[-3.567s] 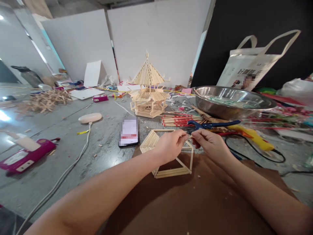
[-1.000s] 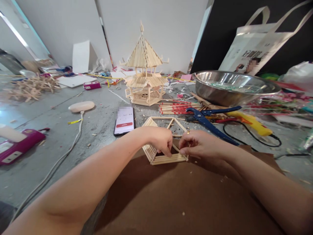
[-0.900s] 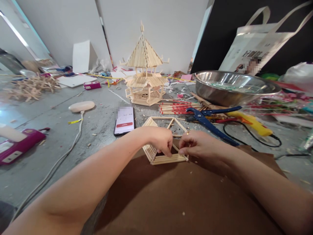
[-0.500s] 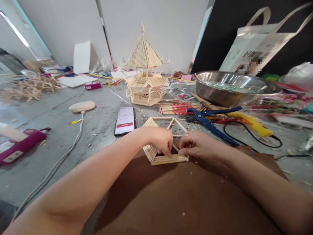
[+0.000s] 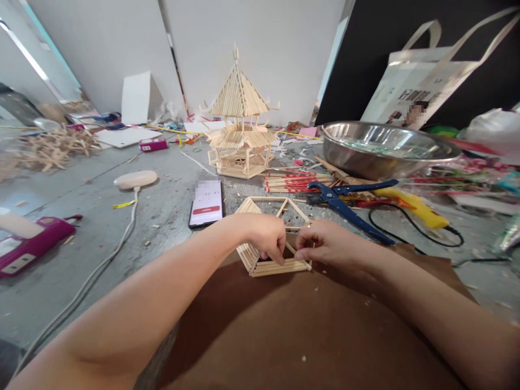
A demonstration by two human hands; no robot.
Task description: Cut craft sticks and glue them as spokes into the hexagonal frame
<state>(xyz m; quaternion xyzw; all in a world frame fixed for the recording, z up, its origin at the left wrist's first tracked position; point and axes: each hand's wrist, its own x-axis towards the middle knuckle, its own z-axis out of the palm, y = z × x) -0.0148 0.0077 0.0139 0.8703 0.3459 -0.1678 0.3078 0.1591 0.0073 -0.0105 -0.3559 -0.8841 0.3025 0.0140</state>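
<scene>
A small frame of wooden sticks (image 5: 280,266) lies on the brown sheet (image 5: 260,330), with rows of sticks filling its left and front sides. My left hand (image 5: 268,238) reaches over the frame, fingers bent down and closed against the inside of the front row of sticks. My right hand (image 5: 314,241) is at the frame's right front corner, thumb and forefinger pinched at the sticks there. Which stick each hand grips, if any, is partly hidden by the fingers. Behind the frame stands a pagoda model (image 5: 241,135) built of the same sticks.
A phone (image 5: 206,205) lies left of the frame. Red-marked sticks (image 5: 296,182), a blue cutter (image 5: 349,208), a yellow glue gun (image 5: 422,208) and a steel basin (image 5: 385,149) are to the right. A white cable (image 5: 117,254) and a purple power strip (image 5: 36,244) are at left.
Both hands keep almost the same pose at the frame's front side. The whole view has shifted slightly; no thing has visibly been picked up or let go.
</scene>
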